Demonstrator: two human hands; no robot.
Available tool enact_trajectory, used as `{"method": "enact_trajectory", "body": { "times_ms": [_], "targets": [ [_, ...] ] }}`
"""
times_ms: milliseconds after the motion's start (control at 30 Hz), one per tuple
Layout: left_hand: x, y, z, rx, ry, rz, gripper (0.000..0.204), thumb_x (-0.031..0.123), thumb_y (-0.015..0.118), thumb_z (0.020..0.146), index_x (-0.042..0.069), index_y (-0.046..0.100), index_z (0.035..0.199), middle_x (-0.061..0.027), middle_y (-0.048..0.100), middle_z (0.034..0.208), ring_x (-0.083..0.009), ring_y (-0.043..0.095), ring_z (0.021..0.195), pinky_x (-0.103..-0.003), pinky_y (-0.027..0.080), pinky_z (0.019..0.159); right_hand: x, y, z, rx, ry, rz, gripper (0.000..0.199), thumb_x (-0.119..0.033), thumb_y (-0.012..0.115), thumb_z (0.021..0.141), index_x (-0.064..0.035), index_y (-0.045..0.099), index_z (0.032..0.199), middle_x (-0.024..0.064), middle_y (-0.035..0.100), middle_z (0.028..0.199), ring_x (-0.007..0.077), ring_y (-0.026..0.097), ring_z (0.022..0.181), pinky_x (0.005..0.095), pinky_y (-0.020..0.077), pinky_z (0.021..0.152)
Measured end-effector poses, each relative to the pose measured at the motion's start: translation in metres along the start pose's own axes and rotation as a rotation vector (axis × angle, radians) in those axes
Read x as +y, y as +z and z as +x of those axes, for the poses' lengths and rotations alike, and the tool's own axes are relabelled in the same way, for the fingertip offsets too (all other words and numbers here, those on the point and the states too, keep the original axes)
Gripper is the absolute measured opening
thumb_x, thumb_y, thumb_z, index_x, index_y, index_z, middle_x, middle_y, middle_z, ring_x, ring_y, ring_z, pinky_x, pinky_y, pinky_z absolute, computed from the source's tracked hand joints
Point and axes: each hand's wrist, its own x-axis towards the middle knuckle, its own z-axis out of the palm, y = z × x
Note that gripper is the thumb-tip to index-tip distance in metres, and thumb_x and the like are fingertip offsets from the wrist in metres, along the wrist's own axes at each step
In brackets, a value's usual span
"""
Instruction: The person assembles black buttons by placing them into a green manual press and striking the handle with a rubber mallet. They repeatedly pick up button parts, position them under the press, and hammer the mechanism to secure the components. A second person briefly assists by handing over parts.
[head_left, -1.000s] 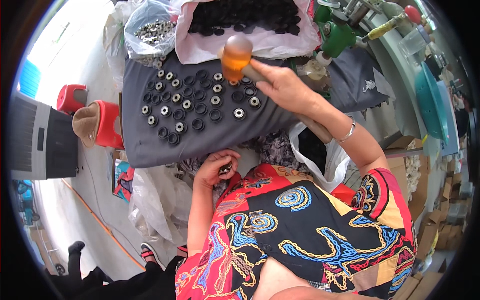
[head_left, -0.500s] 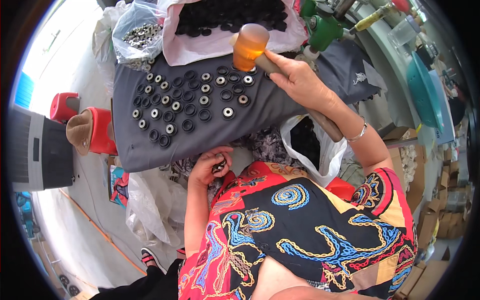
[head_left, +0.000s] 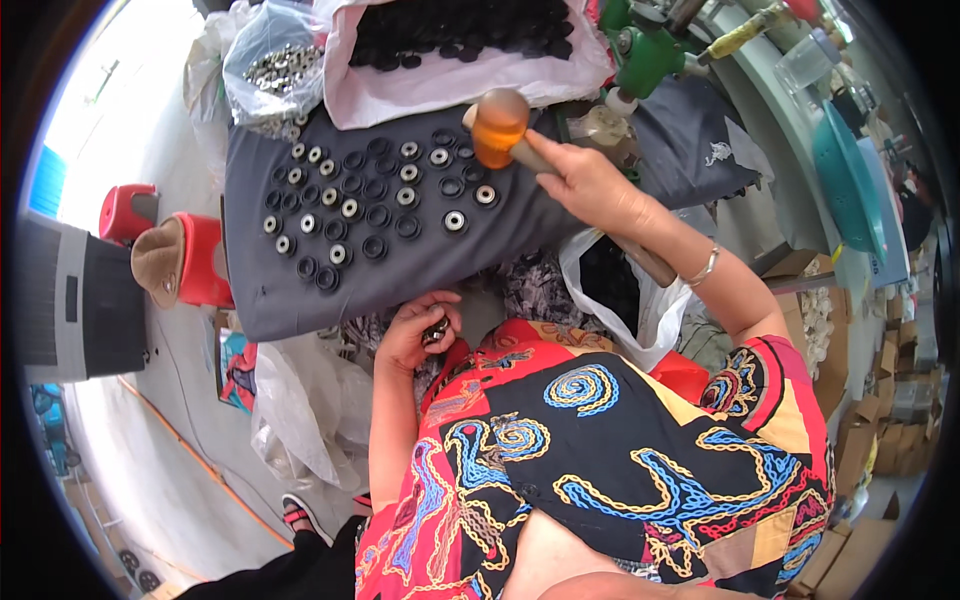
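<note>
At the left stand two red stools (head_left: 207, 262), the nearer one with one brown hat (head_left: 158, 264) on it. Next comes one clear bag (head_left: 285, 78) of small metal pieces, at the back left corner of the grey cloth-covered table (head_left: 300, 312). On the cloth, black rings lie in loose rows: I count sixteen metal-centred rings (head_left: 455, 221) and about nineteen plain rings (head_left: 375, 247), though those near the mallet are blurred and the tally may be off by a few. Behind them is one white sack (head_left: 400, 113) heaped with black pieces; to its right, one green tool (head_left: 645, 62). One white bag (head_left: 655, 335) with black contents sits below the table's front edge, and one teal basin (head_left: 845, 185) stands at far right.

The left hand (head_left: 415, 330), just off the front edge, is half closed, its fingers curled round shiny metal parts (head_left: 435, 331). The right hand (head_left: 590, 188) wraps round the handle of one amber-headed mallet (head_left: 500, 130), whose head is at the right end of the back rows.
</note>
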Motion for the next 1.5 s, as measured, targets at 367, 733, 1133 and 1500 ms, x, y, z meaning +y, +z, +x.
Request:
{"method": "enact_trajectory", "body": {
  "times_ms": [367, 733, 1133, 1500],
  "targets": [
    [-0.002, -0.002, 0.002, -0.030, 0.011, -0.032, 0.035, 0.010, 0.058, 0.087, -0.006, 0.051, 0.117, -0.0198, 0.061, 0.086, -0.0161, 0.049, 0.050, -0.023, 0.026, 0.037, 0.003, -0.003, 0.018, -0.071, 0.210, -0.132, 0.054, -0.010, 0.058, 0.086, -0.0011, 0.041, 0.137, 0.0264, 0.061, 0.107, 0.0336, 0.063, 0.097, 0.0373, 0.0482, 0.084],
    [-0.002, 0.003, 0.001, -0.031, -0.002, -0.030, 0.032, 0.015, 0.057, 0.091, -0.003, 0.049, 0.116, -0.0204, 0.061, 0.084, -0.0165, 0.049, 0.050, -0.023, 0.025, 0.038, -0.042, 0.001, 0.049, 0.119, -0.071, 0.137, 0.052, -0.007, 0.059, 0.086, -0.0031, 0.043, 0.135, 0.0144, 0.063, 0.085, 0.0184, 0.061, 0.075, 0.0306, 0.0483, 0.072],
    [-0.003, -0.002, 0.001, -0.101, 0.000, -0.087, 0.021, 0.015, 0.056, 0.092, -0.002, 0.054, 0.103, -0.0185, 0.061, 0.082, -0.0168, 0.052, 0.051, -0.023, 0.027, 0.038, -0.090, 0.040, 0.110, 0.028, -0.338, 0.172, 0.046, -0.007, 0.057, 0.087, 0.0020, 0.046, 0.130, 0.0240, 0.062, 0.108, 0.0353, 0.063, 0.094, 0.0374, 0.0485, 0.081],
    [-0.003, -0.001, 0.000, -0.113, -0.041, -0.128, 0.021, 0.015, 0.057, 0.092, -0.002, 0.053, 0.103, -0.0184, 0.060, 0.083, -0.0176, 0.054, 0.055, -0.023, 0.029, 0.039, -0.092, 0.083, 0.142, -0.205, -0.206, 0.008, 0.047, -0.011, 0.058, 0.086, -0.0024, 0.047, 0.131, 0.0243, 0.063, 0.099, 0.0366, 0.063, 0.090, 0.0389, 0.0490, 0.080]
  ]
}}
